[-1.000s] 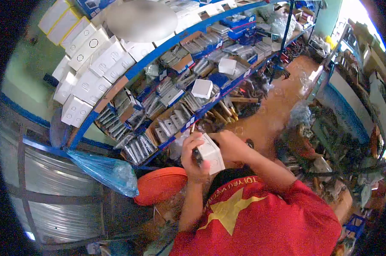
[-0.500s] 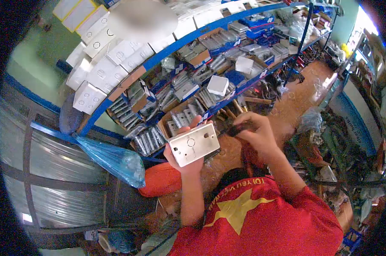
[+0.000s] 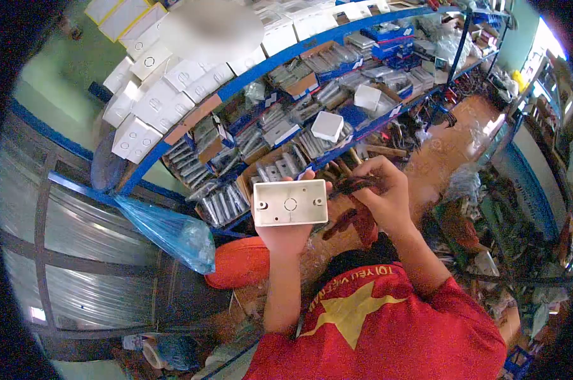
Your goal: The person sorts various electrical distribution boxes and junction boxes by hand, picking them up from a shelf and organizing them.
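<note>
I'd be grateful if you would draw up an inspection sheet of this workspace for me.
Surface: no worktop visible under the held box; brown floor visible beyond.
Job's things: white rectangular box, open side facing the camera; dark item, too unclear to identify.
Clutter: wrapped goods crowd the blue-edged shelf.
Hands: left holds the box; right grips the dark item.
Cables: cannot tell; the far tangle is blurred.
Surroundings: blue plastic bag, orange-red tub.
</note>
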Motion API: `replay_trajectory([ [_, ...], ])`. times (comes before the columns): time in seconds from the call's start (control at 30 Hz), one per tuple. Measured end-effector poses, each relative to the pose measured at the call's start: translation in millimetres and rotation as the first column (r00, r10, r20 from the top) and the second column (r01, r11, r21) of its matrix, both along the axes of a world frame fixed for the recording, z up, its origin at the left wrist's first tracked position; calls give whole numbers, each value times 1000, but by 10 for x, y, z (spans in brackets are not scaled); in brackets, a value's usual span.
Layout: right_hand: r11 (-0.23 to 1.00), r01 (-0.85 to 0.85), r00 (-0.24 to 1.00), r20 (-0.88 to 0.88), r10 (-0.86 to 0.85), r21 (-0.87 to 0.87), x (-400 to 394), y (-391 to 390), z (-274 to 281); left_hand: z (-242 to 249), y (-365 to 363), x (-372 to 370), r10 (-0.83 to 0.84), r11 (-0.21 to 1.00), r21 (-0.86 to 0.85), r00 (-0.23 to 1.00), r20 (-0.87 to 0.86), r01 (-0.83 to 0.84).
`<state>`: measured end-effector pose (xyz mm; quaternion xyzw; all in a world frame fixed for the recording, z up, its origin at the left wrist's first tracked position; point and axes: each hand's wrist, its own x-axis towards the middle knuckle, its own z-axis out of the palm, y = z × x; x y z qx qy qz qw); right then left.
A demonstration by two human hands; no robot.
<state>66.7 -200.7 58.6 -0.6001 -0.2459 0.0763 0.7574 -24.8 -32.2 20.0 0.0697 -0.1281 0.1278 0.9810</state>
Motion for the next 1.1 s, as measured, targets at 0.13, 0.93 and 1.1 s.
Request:
replay_trajectory([
  [0.13, 999, 25, 989, 145, -20, -31, 3, 15, 16, 35, -5, -42, -38, 998, 44, 992, -124, 44],
  [0.93, 907, 188, 821, 567, 65, -376, -109, 461, -240, -190, -32, -132, 340, 832, 536, 894, -290, -143],
  [1.1, 978, -105, 910, 380, 168, -180, -10, 415, -258, -144, 21, -125, 394, 819, 543, 869, -298, -185],
])
